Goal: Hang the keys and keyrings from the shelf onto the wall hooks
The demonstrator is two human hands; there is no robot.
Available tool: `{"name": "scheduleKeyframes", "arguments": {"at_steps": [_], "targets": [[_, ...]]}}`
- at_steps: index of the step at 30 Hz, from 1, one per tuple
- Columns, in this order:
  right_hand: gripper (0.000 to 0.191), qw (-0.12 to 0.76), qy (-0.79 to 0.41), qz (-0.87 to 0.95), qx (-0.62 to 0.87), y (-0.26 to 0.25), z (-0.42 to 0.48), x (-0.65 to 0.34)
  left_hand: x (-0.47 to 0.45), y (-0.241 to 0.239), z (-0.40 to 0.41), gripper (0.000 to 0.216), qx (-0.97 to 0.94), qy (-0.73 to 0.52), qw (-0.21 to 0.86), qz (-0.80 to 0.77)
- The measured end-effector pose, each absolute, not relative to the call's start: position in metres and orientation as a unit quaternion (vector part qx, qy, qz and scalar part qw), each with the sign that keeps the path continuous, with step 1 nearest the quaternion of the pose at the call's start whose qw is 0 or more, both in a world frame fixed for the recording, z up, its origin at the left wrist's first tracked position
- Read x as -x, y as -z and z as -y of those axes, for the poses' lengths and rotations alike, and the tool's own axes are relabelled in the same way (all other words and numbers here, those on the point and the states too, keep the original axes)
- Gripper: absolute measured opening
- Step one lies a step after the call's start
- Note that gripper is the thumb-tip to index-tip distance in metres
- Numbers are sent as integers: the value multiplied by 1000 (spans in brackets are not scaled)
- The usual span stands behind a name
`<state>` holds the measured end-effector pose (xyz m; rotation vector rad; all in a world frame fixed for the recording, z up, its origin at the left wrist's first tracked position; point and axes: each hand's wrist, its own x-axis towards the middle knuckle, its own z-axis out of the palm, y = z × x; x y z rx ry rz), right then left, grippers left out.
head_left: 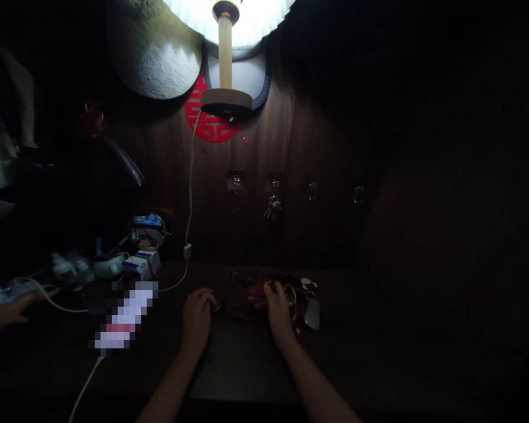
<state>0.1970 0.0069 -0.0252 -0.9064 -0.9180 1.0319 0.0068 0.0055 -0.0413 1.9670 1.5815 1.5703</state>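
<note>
Our left hand lies on the dark tabletop, its fingers curled inward, and a small dark object sits just beside the fingertips; we cannot tell whether they grip it. Our right hand rests at the edge of a dark tangle with red fabric, its fingers bent over it, though we cannot tell whether they close on anything. The tangle lies between our hands. Yellow wires and a silver computer mouse lie just right of our right hand. Farther left, a pixelated object lies on the table near a white cable, and boxes stand beside a round mirror. Another person's hand reaches in at the left edge.
</note>
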Motion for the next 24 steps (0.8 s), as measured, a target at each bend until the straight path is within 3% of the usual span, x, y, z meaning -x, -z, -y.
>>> {"name": "scheduleKeyframes", "arguments": {"at_steps": [10, 19, 24], "targets": [[35, 641, -484, 462, 376, 13, 1, -185, -23, 38, 9, 34, -767, -446, 92, -452], [32, 706, -452, 417, 351, -31, 3, -183, -22, 42, 5, 25, -758, -445, 77, -471], [22, 585, -398, 583, 399, -40, 12, -184, -19, 35, 12, 27, -715, -518, 49, -466]]}}
